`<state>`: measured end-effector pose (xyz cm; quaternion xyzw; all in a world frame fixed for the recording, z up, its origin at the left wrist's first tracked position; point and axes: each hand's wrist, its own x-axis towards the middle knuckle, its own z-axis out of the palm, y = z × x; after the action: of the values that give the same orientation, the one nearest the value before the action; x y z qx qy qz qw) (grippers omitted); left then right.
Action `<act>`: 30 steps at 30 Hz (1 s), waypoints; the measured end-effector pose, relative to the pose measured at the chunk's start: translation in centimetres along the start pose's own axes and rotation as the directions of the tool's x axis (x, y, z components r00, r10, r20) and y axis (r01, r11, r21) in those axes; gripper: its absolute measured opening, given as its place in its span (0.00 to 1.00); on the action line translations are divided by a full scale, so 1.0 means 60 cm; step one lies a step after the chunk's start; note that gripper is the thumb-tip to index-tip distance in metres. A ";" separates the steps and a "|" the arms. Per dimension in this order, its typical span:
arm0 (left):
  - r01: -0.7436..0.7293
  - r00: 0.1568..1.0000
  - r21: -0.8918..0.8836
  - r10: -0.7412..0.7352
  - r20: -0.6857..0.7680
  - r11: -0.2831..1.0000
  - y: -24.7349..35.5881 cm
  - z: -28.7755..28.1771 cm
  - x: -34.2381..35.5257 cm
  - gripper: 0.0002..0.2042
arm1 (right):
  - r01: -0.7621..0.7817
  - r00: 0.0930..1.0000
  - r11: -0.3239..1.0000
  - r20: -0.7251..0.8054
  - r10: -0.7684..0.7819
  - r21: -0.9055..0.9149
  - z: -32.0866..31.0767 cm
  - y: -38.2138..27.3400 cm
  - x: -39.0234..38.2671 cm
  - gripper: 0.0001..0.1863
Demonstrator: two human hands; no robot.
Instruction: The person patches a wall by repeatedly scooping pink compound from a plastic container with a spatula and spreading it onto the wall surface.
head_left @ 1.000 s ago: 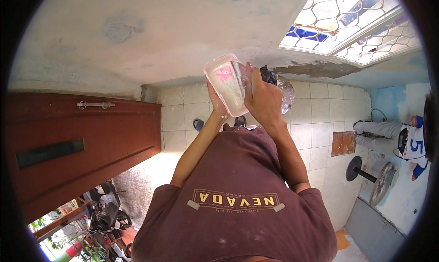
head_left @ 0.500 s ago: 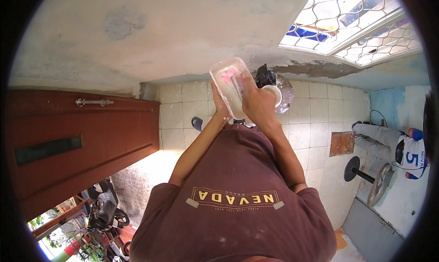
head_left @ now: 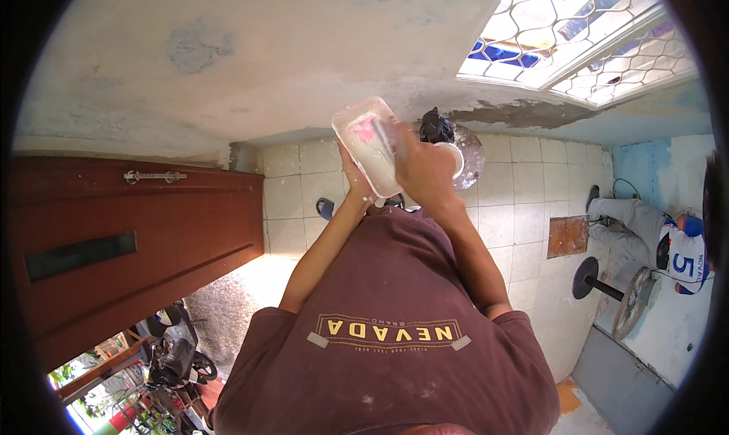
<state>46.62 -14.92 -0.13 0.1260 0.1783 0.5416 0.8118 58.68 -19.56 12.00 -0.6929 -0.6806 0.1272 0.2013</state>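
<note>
The left hand (head_left: pixel 352 175), half-curled, cups the pale tub (head_left: pixel 370 108); the right hand (head_left: pixel 424 167), blurred, grips a scraper (head_left: pixel 385 140) over it — hiding its right edge. Beyond the tub's right: black bundle (head_left: pixel 436 126), white container (head_left: pixel 458 161), speckled disc (head_left: pixel 474 152).

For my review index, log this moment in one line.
left hand: holds pale tray | right hand: blurred, holds flat blade over tray | tray: pink patch | nearby: black bag, white container

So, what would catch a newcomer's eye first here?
Probably the whitish tray with its pink smear, held centrally in the left hand, the right hand holding a blurred tool over it. Then the bright, grilled window, upper right, and the red-brown door at left.
</note>
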 end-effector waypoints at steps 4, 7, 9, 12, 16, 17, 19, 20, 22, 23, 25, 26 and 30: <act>0.072 0.997 0.011 -0.073 0.026 0.997 0.000 -0.024 0.007 0.33 | 0.202 0.979 0.974 0.008 -0.202 -0.107 0.027 0.003 0.022 0.24; 0.055 0.997 0.004 -0.055 0.060 0.998 0.000 -0.015 0.003 0.34 | 0.078 0.997 0.996 -0.011 -0.079 -0.035 -0.023 -0.005 0.044 0.26; 0.045 0.998 0.002 -0.045 0.036 0.999 -0.001 -0.020 0.002 0.34 | 0.077 0.997 0.994 0.018 -0.076 -0.073 -0.016 -0.010 0.041 0.24; 0.014 0.999 0.030 -0.012 -0.040 0.999 -0.014 -0.059 0.011 0.35 | 0.177 0.984 0.980 -0.002 -0.178 -0.093 0.043 -0.001 0.034 0.23; 0.014 0.999 -0.022 -0.015 -0.052 1.000 -0.001 -0.028 0.005 0.34 | 0.113 0.993 0.990 -0.008 -0.115 -0.086 0.020 -0.007 0.042 0.24; 0.001 0.999 -0.047 -0.003 -0.045 0.999 0.003 -0.023 0.003 0.33 | 0.091 0.995 0.993 -0.039 -0.094 -0.077 0.010 -0.007 0.043 0.24; -0.045 0.996 0.005 0.046 -0.075 0.999 0.003 -0.029 0.007 0.32 | 0.055 0.998 0.996 0.017 -0.054 -0.073 0.013 0.003 0.039 0.25; -0.067 0.994 0.032 0.069 -0.088 0.997 0.004 -0.032 0.010 0.32 | 0.035 0.998 0.997 0.045 -0.032 -0.072 0.020 0.008 0.036 0.26; -0.033 0.996 0.020 0.035 -0.084 0.999 -0.002 -0.044 0.016 0.33 | 0.081 0.996 0.991 0.050 -0.076 -0.102 0.058 0.007 0.028 0.25; -0.019 0.996 0.014 0.020 -0.082 1.000 -0.004 -0.050 0.019 0.33 | 0.107 0.993 0.987 0.055 -0.101 -0.116 0.075 0.006 0.028 0.25; -0.006 0.999 -0.042 0.005 -0.039 0.999 -0.006 -0.046 0.020 0.33 | 0.051 0.996 0.997 0.078 -0.046 -0.063 0.054 0.001 0.038 0.27; -0.004 1.000 -0.066 0.002 -0.020 0.998 -0.003 -0.043 0.019 0.33 | 0.017 0.998 0.998 0.062 -0.013 -0.055 0.034 -0.004 0.044 0.29; -0.052 0.999 0.010 0.052 0.002 0.999 -0.002 -0.025 0.022 0.33 | -0.029 0.998 0.999 -0.048 0.030 0.029 -0.001 -0.004 0.051 0.23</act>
<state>46.55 -13.74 -1.72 0.1348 0.1770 0.5615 0.7970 58.65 -16.55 12.45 -0.7027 -0.6634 0.1230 0.2257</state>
